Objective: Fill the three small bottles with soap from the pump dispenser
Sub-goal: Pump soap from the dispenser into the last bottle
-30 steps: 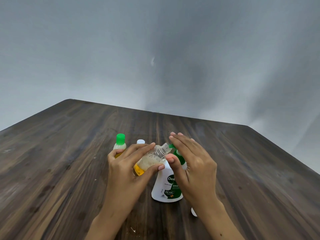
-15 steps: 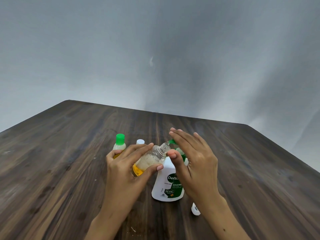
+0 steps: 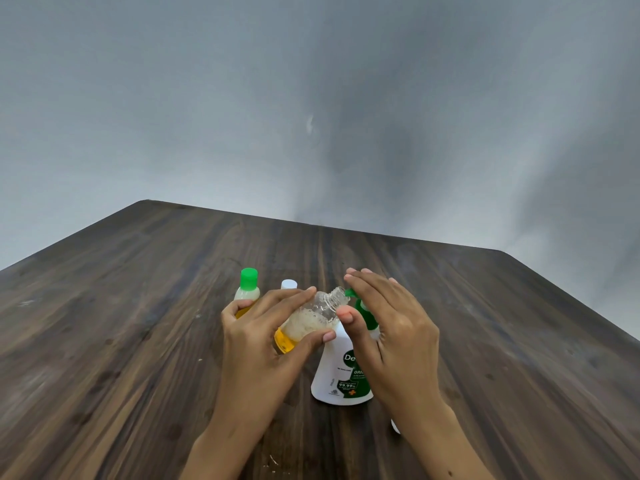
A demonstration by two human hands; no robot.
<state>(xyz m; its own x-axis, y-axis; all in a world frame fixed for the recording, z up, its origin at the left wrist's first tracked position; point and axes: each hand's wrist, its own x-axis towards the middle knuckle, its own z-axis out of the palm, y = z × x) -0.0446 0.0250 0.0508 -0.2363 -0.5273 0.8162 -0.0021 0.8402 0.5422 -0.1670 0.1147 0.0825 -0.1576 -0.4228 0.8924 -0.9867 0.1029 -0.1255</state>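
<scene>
A dark wooden table (image 3: 138, 306) stands before a grey wall (image 3: 242, 98).

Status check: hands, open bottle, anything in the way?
Left hand grips the uncapped bottle, tilted, mouth at the pump spout. Right hand flat over the pump dispenser. Bottle part full. Nothing in the way.

Dark wood-grain table (image 3: 121, 341) fills the lower half of the frame; plain grey wall (image 3: 242, 98), bearing one small pale mark, fills the upper half
</scene>
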